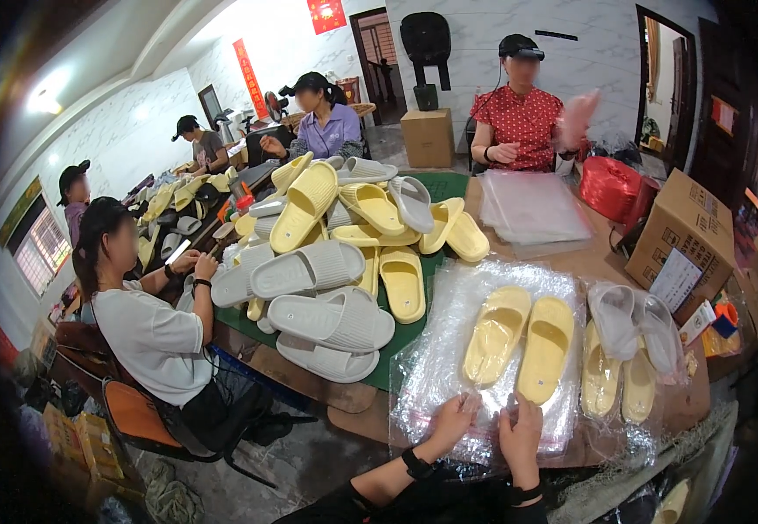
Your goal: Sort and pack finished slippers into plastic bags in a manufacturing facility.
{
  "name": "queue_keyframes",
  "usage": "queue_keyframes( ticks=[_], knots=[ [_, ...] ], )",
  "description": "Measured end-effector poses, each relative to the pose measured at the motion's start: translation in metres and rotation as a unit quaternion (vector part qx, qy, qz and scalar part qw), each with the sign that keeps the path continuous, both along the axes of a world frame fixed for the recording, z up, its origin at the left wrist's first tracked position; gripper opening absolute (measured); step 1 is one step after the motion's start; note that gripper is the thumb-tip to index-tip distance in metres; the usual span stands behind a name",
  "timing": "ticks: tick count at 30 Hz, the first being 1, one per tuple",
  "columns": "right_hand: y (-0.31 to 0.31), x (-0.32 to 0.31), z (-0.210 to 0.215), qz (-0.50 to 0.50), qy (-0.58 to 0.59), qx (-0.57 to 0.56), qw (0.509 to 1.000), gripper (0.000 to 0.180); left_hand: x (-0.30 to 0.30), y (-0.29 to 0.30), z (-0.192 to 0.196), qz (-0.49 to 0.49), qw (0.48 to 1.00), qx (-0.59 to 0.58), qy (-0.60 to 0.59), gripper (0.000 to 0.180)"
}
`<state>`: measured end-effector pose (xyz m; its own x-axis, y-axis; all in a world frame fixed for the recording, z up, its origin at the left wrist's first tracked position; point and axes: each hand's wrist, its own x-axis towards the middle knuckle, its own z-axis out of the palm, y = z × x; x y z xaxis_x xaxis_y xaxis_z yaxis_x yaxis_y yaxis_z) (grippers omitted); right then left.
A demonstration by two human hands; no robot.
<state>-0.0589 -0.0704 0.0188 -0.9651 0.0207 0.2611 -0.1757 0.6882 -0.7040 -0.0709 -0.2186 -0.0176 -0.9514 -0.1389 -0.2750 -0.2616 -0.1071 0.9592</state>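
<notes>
Two yellow slippers lie side by side on a stack of clear plastic bags (431, 349) in front of me. Clear film shines over the left slipper (497, 336), which appears to be inside a bag. The right slipper (546, 349) looks bare on top. My left hand (454, 424) is pinched at the bag's near edge, just below the left slipper's heel. At the heel of the right slipper, my right hand (521, 437) grips with its fingertips; its thumb side is partly hidden.
Bagged yellow and grey slippers (627, 349) lie to the right. A heap of loose slippers (326, 262) covers the green mat on the left. Farther back are flat plastic bags (536, 205), red twine (610, 188) and a carton (684, 240). Co-workers sit around the table.
</notes>
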Motion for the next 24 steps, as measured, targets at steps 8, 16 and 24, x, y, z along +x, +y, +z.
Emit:
queue_keyframes(
  ticks=[8, 16, 24],
  knots=[
    [0.0013, -0.0005, -0.0018, 0.007, -0.026, -0.007, 1.0, 0.046, -0.001, -0.0003, -0.0028, -0.009, 1.0, -0.014, -0.006, 0.028],
    [0.0015, -0.0016, -0.0023, 0.01, -0.02, 0.001, 1.0, 0.047, -0.0006, 0.0008, -0.0006, -0.004, 1.0, -0.016, 0.002, 0.032],
    [0.002, -0.0019, -0.0037, 0.012, -0.022, 0.003, 1.0, 0.047, -0.0005, 0.0008, 0.0016, -0.009, 0.999, -0.036, 0.0, 0.033]
  ],
)
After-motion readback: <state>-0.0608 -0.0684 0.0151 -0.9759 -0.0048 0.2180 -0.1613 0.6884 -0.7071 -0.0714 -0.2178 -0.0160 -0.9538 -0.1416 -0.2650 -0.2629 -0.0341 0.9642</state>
